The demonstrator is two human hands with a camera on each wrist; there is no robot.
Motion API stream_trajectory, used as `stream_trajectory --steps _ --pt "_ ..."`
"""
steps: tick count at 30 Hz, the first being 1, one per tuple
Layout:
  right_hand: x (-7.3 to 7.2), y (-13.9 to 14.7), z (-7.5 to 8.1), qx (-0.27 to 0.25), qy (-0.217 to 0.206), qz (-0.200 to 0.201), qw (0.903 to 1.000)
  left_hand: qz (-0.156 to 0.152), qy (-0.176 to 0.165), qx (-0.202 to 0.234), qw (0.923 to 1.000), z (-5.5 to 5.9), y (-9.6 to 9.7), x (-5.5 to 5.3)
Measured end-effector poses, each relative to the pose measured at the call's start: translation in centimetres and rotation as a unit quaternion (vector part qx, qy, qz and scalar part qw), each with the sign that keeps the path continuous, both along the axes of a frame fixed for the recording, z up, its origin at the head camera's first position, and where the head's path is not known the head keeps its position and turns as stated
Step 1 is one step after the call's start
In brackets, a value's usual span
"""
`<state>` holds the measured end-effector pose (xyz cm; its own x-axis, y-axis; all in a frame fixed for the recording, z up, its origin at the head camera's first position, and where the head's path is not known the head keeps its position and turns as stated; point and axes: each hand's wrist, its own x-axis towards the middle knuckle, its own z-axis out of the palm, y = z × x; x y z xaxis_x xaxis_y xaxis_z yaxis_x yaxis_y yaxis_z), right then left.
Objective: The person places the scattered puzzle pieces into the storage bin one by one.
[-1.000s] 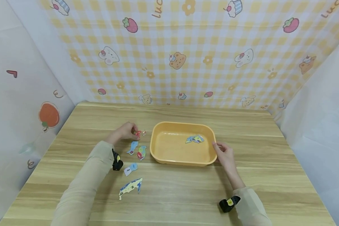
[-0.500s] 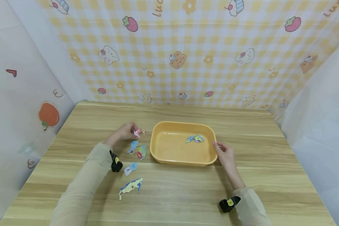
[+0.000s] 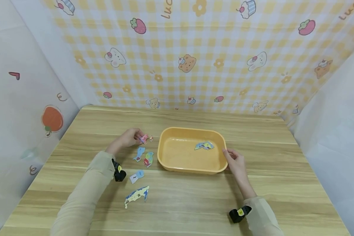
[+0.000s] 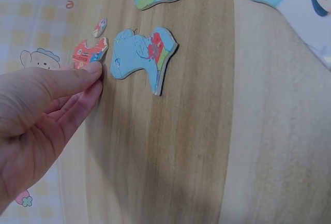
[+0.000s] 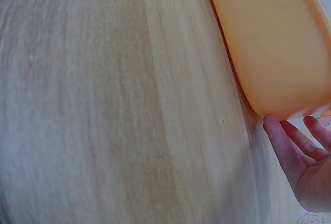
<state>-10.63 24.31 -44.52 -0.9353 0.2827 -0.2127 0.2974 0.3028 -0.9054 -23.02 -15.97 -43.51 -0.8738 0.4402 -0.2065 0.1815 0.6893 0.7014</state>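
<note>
With thumb and fingertips, my left hand (image 3: 130, 137) pinches a small red puzzle piece (image 4: 87, 53) just above the table. A tiny piece (image 4: 100, 27) lies close beyond it. On the near side are a light-blue piece (image 4: 139, 53) and a green-and-red piece (image 3: 148, 159). The yellow-orange tray (image 3: 177, 169) stands right of these, holding a blue-yellow piece (image 3: 204, 145). At the tray's right end my right hand (image 3: 237, 163) touches the rim; in the right wrist view its fingers (image 5: 283, 146) are fairly straight, with the tips against the outer wall.
A blue-and-white piece (image 3: 137, 176) and a long cream-and-blue piece (image 3: 137, 195) lie nearer on the wooden table (image 3: 188, 203). A checked cloth (image 3: 206, 78) hangs behind the table, with white sheets (image 3: 26, 108) at both sides.
The red piece between my left fingers has shifted and tilted slightly, showing more pink-white. My left wrist has drawn back a little. My right hand and the tray stay in place.
</note>
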Motion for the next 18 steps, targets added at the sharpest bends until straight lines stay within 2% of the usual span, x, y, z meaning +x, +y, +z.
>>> stream_trajectory --steps 10,18 --pt "0.02 -0.08 0.07 -0.001 0.001 -0.004 1.0000 0.017 -0.003 0.015 0.9997 0.14 -0.06 0.29" --pt "0.04 -0.07 -0.09 0.005 0.002 -0.002 1.0000 0.013 -0.003 0.027 0.9995 -0.11 -0.44 0.36"
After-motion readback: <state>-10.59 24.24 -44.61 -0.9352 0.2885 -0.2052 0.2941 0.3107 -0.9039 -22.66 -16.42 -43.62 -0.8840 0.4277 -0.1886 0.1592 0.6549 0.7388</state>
